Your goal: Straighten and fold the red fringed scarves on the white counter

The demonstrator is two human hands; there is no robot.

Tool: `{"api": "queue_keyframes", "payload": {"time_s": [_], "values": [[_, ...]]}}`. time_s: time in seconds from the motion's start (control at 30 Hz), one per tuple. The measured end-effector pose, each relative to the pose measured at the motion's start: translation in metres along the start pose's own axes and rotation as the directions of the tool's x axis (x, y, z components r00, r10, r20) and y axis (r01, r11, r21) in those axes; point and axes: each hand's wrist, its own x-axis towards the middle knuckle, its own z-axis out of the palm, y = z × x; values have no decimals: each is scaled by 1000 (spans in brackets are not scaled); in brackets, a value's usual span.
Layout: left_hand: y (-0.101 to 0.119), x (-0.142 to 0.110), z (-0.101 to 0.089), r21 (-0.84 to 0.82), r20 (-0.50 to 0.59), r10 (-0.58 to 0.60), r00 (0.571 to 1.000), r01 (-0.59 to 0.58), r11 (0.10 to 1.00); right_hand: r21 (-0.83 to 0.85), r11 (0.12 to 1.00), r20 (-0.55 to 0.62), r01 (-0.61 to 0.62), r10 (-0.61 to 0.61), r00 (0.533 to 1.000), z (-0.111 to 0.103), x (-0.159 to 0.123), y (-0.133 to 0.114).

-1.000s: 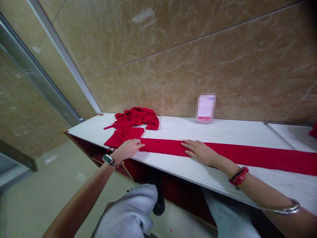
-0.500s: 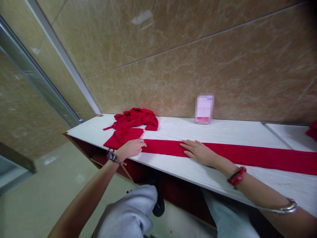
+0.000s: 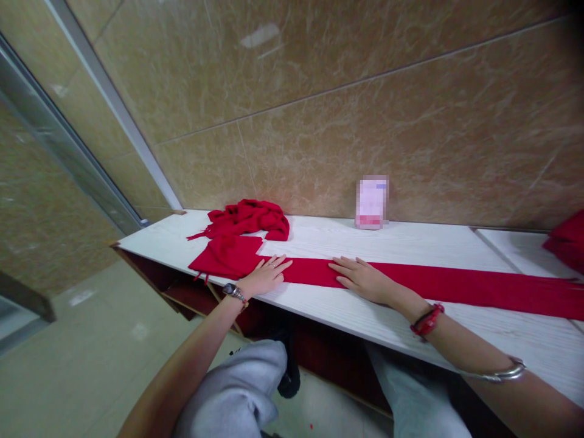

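Note:
A long red scarf [image 3: 456, 283] lies stretched flat along a white wood-grain shelf [image 3: 410, 243]. My left hand [image 3: 266, 277] rests flat on the scarf, fingers stretched out, next to a folded red part [image 3: 225, 257] at the scarf's left end. A watch is on that wrist. My right hand [image 3: 362, 278] lies flat on the scarf a little to the right, fingers spread, with a red band on its wrist. A crumpled red cloth [image 3: 249, 218] sits behind, by the wall.
A small pink-and-white card [image 3: 371, 202] stands against the marble wall [image 3: 347, 115]. More red cloth [image 3: 566, 240] lies at the far right. My knees in grey trousers [image 3: 237, 395] are below the shelf's front edge. A metal frame [image 3: 68, 146] runs at the left.
My left hand has slid to the right along the scarf and its fingers have flattened out. My right hand has stayed in place.

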Motion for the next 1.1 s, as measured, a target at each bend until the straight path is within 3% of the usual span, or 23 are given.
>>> {"api": "queue_keyframes", "payload": {"time_s": [0.17,0.27,0.47,0.7,0.83,1.03,1.1], "values": [[31,19,-9,11,-121,102,988,-101,995,-26,998,-77,54,-55,995,-11,8,-15],[44,28,0,-6,-179,152,972,-156,988,-4,998,-18,69,-69,997,-8,13,-22],[38,31,16,-6,-188,140,972,-144,990,9,1000,67,24,-24,997,-1,13,-20],[33,35,15,23,-180,145,973,-143,989,-2,998,65,-60,60,996,-16,-2,-20],[32,39,14,31,-149,145,978,-142,989,-101,990,64,-99,106,992,-24,-43,7],[32,37,10,35,-114,131,985,-127,991,-303,893,44,-333,362,931,-40,-150,91],[30,38,9,22,-103,126,987,-124,992,-382,863,56,-331,380,923,-48,-184,115]]}}
